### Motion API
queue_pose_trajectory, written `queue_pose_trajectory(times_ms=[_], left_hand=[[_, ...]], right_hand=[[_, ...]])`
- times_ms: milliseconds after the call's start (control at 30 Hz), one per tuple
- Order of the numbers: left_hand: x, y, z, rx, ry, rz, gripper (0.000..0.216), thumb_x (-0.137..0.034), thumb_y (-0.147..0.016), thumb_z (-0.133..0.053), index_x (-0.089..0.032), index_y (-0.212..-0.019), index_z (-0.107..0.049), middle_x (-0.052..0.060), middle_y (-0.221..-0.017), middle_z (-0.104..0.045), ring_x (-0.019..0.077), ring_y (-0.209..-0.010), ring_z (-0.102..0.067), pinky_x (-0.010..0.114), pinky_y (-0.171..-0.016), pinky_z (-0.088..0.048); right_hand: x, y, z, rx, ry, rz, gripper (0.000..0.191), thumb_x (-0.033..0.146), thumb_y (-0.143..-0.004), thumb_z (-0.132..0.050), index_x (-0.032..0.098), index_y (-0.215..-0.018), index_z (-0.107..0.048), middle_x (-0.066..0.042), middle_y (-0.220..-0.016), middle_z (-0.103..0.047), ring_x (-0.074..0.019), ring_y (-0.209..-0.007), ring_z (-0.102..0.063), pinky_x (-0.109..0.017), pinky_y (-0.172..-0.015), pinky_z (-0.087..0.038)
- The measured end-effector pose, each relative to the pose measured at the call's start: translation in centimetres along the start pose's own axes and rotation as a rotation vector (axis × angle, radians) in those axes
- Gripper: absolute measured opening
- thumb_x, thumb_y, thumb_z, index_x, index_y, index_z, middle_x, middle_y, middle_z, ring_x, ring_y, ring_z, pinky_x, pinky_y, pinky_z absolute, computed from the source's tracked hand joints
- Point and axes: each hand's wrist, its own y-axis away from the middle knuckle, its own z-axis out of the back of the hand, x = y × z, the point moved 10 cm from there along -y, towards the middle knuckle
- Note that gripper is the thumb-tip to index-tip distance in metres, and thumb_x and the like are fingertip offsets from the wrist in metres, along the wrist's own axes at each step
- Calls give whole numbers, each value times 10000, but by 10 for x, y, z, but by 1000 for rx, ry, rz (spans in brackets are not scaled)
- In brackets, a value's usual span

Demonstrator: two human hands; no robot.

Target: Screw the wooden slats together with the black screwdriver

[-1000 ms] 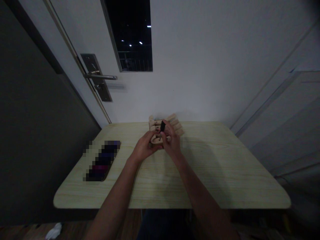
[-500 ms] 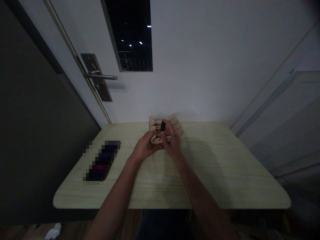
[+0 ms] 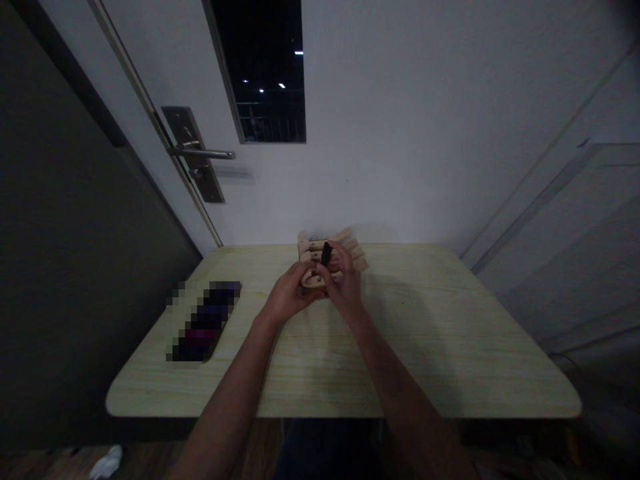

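Observation:
A light wooden assembly of several slats (image 3: 313, 250) stands at the far middle of the pale wood table (image 3: 450, 347). My left hand (image 3: 289, 293) grips its near left end, fingers curled round the wood. My right hand (image 3: 345, 283) is closed on a small black tool (image 3: 326, 253), holding it upright against the top of the assembly. The tool's tip is hidden among the slats and my fingers.
A dark flat object, blurred out (image 3: 204, 321), lies on the table's left side. Behind the table is a white wall; to the left a door with a metal lever handle (image 3: 203, 154) and a dark glass pane (image 3: 265, 70). Something white (image 3: 106, 461) lies on the floor.

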Motion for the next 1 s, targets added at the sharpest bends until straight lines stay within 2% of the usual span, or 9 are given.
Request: queue_pose_trajectory(times_ms=[100, 300, 467, 600, 733, 833, 1000], left_hand=[[0, 0, 1, 0, 1, 8, 546, -310, -722, -728, -216, -1197, -474, 78, -1156, -598, 229, -1066, -574, 365, -887, -480], [-2, 0, 1, 5, 21, 9, 496, -321, -733, -714, -221, -1168, -496, 78, -1160, -598, 235, -1077, -575, 380, -891, -481], [-2, 0, 1, 1, 5, 4, 512, -329, -726, -722, -217, -1171, -493, 76, -1147, -601, 228, -1069, -577, 361, -887, -482], [1, 0, 0, -9, -12, 9, 536, -323, -714, -731, -220, -1180, -488, 74, -1130, -605, 228, -1046, -586, 359, -865, -490], [1, 0, -1, -11, -11, -5, 539, -318, -715, -731, -217, -1183, -483, 80, -1126, -606, 232, -1047, -585, 369, -863, -488], [1, 0, 0, -6, -3, 5, 528, -315, -724, -723, -218, -1185, -484, 80, -1132, -605, 232, -1053, -584, 372, -875, -484], [-3, 0, 1, 8, 28, 13, 503, -312, -727, -722, -225, -1170, -501, 74, -1159, -602, 228, -1081, -576, 365, -896, -479]], right_hand=[[2, 0, 0, -3, 17, 12, 434, 315, -839, -578, 264, -1259, -478, -63, -1167, -619, -174, -855, -643, -341, -770, -552], [3, 2, -6, 65, -54, 41, 457, 310, -894, -478, 248, -1340, -398, -82, -1237, -595, -197, -1048, -618, -358, -860, -534], [2, 1, -5, 61, -48, 40, 433, 313, -888, -500, 255, -1311, -434, -67, -1202, -619, -185, -964, -651, -344, -834, -540], [4, 0, 0, 4, 30, 60, 401, 333, -859, -551, 255, -1247, -487, -64, -1209, -607, -198, -981, -631, -370, -857, -520], [4, 0, 1, -14, 71, 46, 419, 343, -838, -581, 259, -1237, -484, -55, -1141, -629, -189, -890, -634, -364, -812, -528], [5, 1, 0, 4, 68, 47, 420, 331, -851, -555, 259, -1257, -471, -63, -1172, -616, -181, -860, -634, -353, -784, -537], [5, 2, -3, 46, -22, 52, 392, 312, -916, -441, 257, -1304, -427, -77, -1262, -575, -198, -1045, -612, -367, -860, -526]])
